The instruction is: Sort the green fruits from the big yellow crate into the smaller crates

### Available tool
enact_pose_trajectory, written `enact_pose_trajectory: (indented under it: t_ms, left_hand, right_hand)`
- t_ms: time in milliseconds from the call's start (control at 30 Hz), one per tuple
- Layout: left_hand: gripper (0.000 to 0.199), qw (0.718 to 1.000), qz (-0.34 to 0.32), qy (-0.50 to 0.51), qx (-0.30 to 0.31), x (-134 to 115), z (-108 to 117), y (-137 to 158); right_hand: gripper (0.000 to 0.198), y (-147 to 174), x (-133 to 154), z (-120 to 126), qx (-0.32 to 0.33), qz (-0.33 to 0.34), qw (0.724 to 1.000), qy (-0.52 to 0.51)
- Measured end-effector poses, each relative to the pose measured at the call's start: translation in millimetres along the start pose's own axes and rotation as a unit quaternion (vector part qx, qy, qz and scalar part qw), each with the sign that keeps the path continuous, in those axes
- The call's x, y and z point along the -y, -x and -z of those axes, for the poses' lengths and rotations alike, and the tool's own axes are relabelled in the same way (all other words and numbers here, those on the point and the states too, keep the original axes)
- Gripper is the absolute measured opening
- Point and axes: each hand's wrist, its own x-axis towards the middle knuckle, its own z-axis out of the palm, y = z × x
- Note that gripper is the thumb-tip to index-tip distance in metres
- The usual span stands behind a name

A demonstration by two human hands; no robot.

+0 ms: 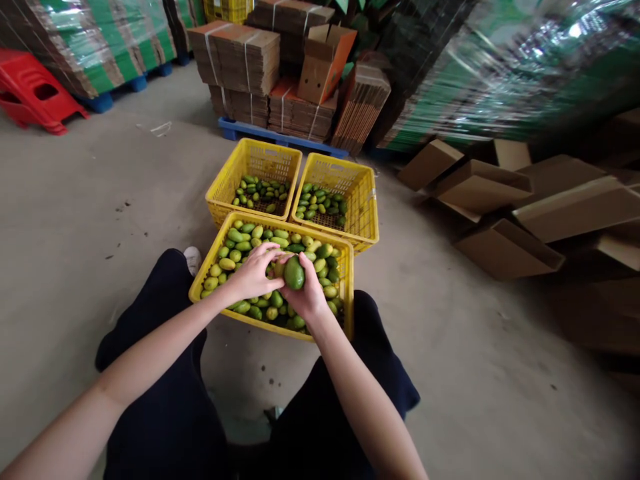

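Note:
My right hand (306,293) is closed around a dark green lemon (294,273), which sits between the thumb and the fingers. Right beside it, my left hand (256,272) curls its fingers and thumb about a yellowish-green lemon (279,268), partly hidden by the fingers. Both hands are close together above a shallow yellow crate (197,283) full of green and yellowish lemons. Behind that crate stand two deeper yellow crates, one on the left (214,200) and one on the right (371,220). Each has a layer of mostly green lemons at its bottom.
Bundled flat cardboard (235,60) lies on a blue pallet (280,138) beyond the crates. Opened boxes (510,250) are piled at the right. A red stool (37,90) stands far left, near wrapped green stacks (110,40). My knees flank the front crate.

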Motion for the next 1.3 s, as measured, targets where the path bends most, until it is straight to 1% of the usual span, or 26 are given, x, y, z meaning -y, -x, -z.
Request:
enact_pose_trajectory:
  t_ms: [67,167,233,333,400,467,567,633,700,733,767,800,833,900,933,967,1000,1033,1067,1167,1233,1300]
  left_hand:
    - [0.043,1.000,0.002,0.012,-0.003,0,0,0]
    - [0.040,0.999,0.008,0.035,-0.017,-3,-3,2]
    - [0.039,0.998,-0.001,0.039,-0.051,-4,-6,4]
    - [0.039,0.992,-0.032,0.041,-0.119,-6,-9,5]
    - [0.040,0.985,-0.036,0.066,-0.156,-8,-8,5]
    - [0.044,0.976,-0.010,0.123,-0.181,-9,-6,2]
    - [0.052,0.949,0.077,0.236,-0.192,-15,-2,-1]
    - [0.053,0.932,0.122,0.288,-0.185,-20,-2,-2]
    - [0.051,0.929,0.130,0.301,-0.173,-25,-3,-1]
    - [0.049,0.933,0.122,0.295,-0.168,-28,-3,0]
    - [0.047,0.939,0.109,0.282,-0.163,-30,-4,1]
    - [0.045,0.948,0.093,0.263,-0.156,-31,-4,2]
    - [0.043,0.957,0.073,0.238,-0.148,-32,-4,4]
    - [0.040,0.974,0.032,0.184,-0.126,-32,-3,6]
    - [0.039,0.981,0.015,0.159,-0.114,-32,-2,7]
    - [0.038,0.985,0.003,0.138,-0.105,-31,-2,8]
    - [0.037,0.988,-0.007,0.122,-0.098,-30,-1,9]
    - [0.036,0.990,-0.014,0.109,-0.092,-30,0,9]
    - [0.035,0.991,-0.022,0.097,-0.088,-29,0,9]
    - [0.034,0.993,-0.048,0.062,-0.084,-28,0,9]
    - [0.033,0.993,-0.066,0.042,-0.093,-27,0,9]
    - [0.032,0.990,-0.087,0.020,-0.107,-25,1,8]
  right_hand:
    - [0.026,2,0,-2,-0.006,0.003,1.000,0.003]
    - [0.028,6,2,-6,-0.006,-0.002,1.000,-0.018]
    - [0.030,10,5,-8,0.001,-0.014,0.999,-0.038]
    - [0.032,14,11,-8,0.009,-0.029,0.997,-0.065]
    - [0.032,14,16,-6,0.004,-0.029,0.997,-0.073]
    - [0.031,14,20,0,-0.025,-0.025,0.997,-0.069]
    - [0.029,11,23,8,-0.078,-0.012,0.995,-0.055]
    - [0.028,9,23,11,-0.078,0.001,0.996,-0.042]
    - [0.024,10,23,10,-0.068,0.035,0.997,-0.007]
    - [0.021,11,23,8,-0.074,0.069,0.994,0.032]
    - [0.019,12,24,7,-0.087,0.115,0.985,0.090]
    - [0.020,14,25,5,-0.101,0.169,0.967,0.165]
    - [0.024,16,26,4,-0.112,0.224,0.935,0.250]
    - [0.034,21,30,5,-0.111,0.317,0.850,0.406]
    - [0.036,22,32,6,-0.103,0.346,0.812,0.459]
    - [0.035,24,34,7,-0.096,0.365,0.786,0.490]
    - [0.034,24,35,9,-0.093,0.376,0.773,0.503]
    - [0.034,25,35,10,-0.092,0.381,0.771,0.502]
    - [0.035,25,34,11,-0.091,0.383,0.775,0.494]
    - [0.037,24,32,11,-0.068,0.381,0.798,0.462]
    - [0.035,23,31,10,-0.049,0.380,0.807,0.449]
    - [0.034,22,31,9,-0.043,0.377,0.814,0.439]
